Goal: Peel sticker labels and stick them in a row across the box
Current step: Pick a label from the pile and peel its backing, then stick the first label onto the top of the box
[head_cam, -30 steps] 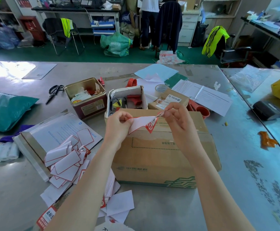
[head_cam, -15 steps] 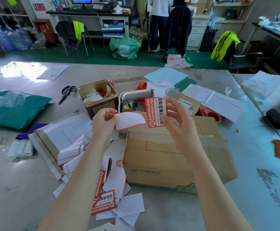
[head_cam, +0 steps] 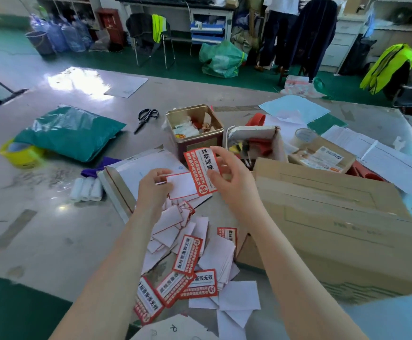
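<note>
The right hand (head_cam: 234, 185) pinches a red sticker label (head_cam: 201, 171) left of the box (head_cam: 335, 217), its fingers hiding part of the print. The left hand (head_cam: 154, 190) holds the white backing paper (head_cam: 182, 185), partly tucked behind the label.

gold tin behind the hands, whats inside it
The open gold tin holds a jumble of white packets and small red and tan bits. What lies beneath them is covered, and the items are too small to name.
</note>
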Tool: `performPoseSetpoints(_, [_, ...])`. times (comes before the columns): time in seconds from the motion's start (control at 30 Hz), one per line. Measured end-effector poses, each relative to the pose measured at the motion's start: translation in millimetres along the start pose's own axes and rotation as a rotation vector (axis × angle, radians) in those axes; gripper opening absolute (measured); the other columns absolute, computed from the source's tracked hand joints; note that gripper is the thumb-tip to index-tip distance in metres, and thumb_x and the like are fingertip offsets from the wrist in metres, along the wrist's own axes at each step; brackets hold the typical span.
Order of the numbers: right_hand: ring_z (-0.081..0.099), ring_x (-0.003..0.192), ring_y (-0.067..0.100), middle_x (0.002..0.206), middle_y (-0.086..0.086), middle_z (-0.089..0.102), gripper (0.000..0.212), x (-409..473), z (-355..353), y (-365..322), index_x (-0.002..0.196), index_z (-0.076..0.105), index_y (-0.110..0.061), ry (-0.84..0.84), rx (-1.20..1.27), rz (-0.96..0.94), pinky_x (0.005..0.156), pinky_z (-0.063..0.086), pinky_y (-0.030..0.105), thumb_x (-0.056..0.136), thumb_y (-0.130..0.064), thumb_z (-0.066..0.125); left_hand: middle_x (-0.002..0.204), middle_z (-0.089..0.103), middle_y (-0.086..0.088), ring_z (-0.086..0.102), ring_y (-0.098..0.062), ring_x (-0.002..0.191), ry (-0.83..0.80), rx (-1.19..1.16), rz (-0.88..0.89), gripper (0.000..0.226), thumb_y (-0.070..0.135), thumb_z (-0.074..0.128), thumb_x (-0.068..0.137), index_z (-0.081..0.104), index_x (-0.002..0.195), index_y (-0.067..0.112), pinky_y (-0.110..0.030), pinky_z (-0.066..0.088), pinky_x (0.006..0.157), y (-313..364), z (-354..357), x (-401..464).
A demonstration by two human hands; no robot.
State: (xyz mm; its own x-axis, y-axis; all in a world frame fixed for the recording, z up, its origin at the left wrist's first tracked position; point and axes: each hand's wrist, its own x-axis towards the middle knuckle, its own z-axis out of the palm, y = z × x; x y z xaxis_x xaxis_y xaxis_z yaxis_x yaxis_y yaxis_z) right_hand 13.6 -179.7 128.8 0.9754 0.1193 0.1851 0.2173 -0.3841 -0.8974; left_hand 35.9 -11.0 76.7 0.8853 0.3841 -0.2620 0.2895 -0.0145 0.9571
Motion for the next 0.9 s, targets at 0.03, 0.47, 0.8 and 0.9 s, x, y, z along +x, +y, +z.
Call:
performPoseSetpoints(0.03, [0.058,0.104,0.011,0.118,-0.001,0.060,0.043,2.3,10.2,0.5,0.133,0.047,-0.025,-0.018,-0.005,0.011,0.090,0.053,0.038,0.092,-0.016,0.054,0.104,0.061,-0.014,0.063,-0.030,0.095,0.001,0.007,-0.017,0.030,-0.013,0.052,0.085,0.058,0.101,0.011,-0.032,0.056,0.069,-7.4,-6.8,5.5])
performPoseSetpoints(0.47, [0.052,0.114,0.013,0.128,0.003,0.058,0.040,18.7,93.9,30.1,0.132,0.050,-0.017,-0.252,-0.164,0.137,0.096,0.044,0.027,0.092,-0.010,0.052,0.074,0.049,-0.004,0.049,-0.025,0.066,0.090,0.271,-0.138,0.021,-0.005,0.056,0.082,0.055,0.095,0.012,-0.043,0.051,0.063,-105.4,-61.5,46.9])
performPoseSetpoints(0.8, [0.051,0.098,0.002,0.128,0.002,0.057,0.038,18.0,107.4,52.7,0.134,0.047,-0.021,-0.330,-0.166,0.221,0.067,0.041,0.007,0.096,-0.013,0.045,0.094,0.064,-0.002,0.059,-0.027,0.096,0.105,0.725,-0.068,0.032,0.007,0.054,0.087,0.055,0.116,0.018,-0.042,0.045,0.093,-127.4,-57.7,54.5])
performPoseSetpoints(0.9, [0.051,0.097,0.001,0.127,0.001,0.057,0.039,17.8,107.5,54.7,0.134,0.046,-0.022,-0.334,-0.154,0.235,0.069,0.043,0.008,0.097,-0.014,0.044,0.102,0.066,-0.004,0.058,-0.028,0.099,0.089,0.813,-0.045,0.032,0.007,0.053,0.087,0.053,0.118,0.018,-0.042,0.044,0.094,-129.7,-57.9,56.9])
